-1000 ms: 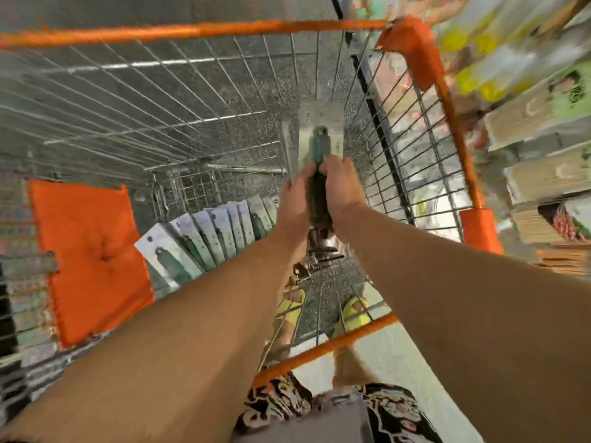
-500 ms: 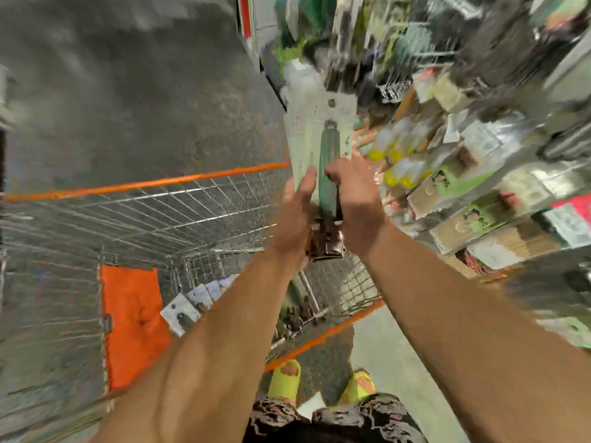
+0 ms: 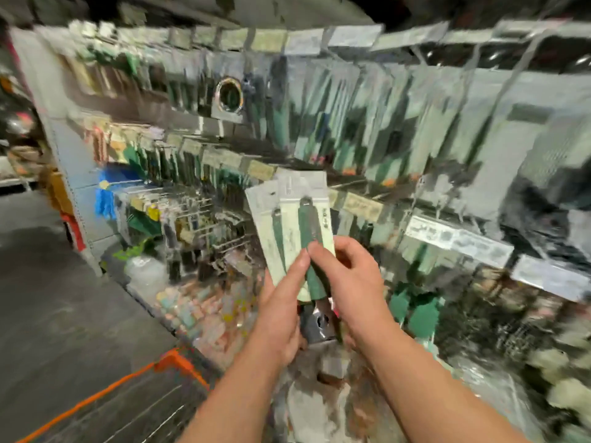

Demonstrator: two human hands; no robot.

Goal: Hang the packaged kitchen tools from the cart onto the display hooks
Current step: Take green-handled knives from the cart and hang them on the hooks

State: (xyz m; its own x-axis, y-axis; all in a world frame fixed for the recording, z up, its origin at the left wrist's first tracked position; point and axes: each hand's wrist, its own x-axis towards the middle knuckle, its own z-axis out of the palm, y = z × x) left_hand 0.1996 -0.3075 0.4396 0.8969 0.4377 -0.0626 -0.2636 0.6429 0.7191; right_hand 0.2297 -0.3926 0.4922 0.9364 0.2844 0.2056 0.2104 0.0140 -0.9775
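Observation:
I hold a small fanned stack of packaged kitchen tools point(image 3: 289, 225) upright in front of me: pale cards, each with a dark green handle and a metal head at the bottom. My left hand point(image 3: 281, 311) grips the stack from the left, its thumb lying up the front card. My right hand point(image 3: 348, 282) grips it from the right, fingers curled over the green handle. Behind the stack rises the display wall point(image 3: 367, 129), blurred, with rows of similar green-handled packages hanging on hooks. The orange cart rim point(image 3: 134, 375) shows at lower left.
Price-label strips point(image 3: 457, 238) run along the shelf edges to the right. Blue and green goods point(image 3: 108, 193) hang on the left end of the display. Grey floor point(image 3: 64, 298) lies to the left. Lower shelves hold blurred mixed items.
I have lifted the packages out of the cart and up to the display. My view has swung from the cart basket to the hook wall. Both hands keep their hold.

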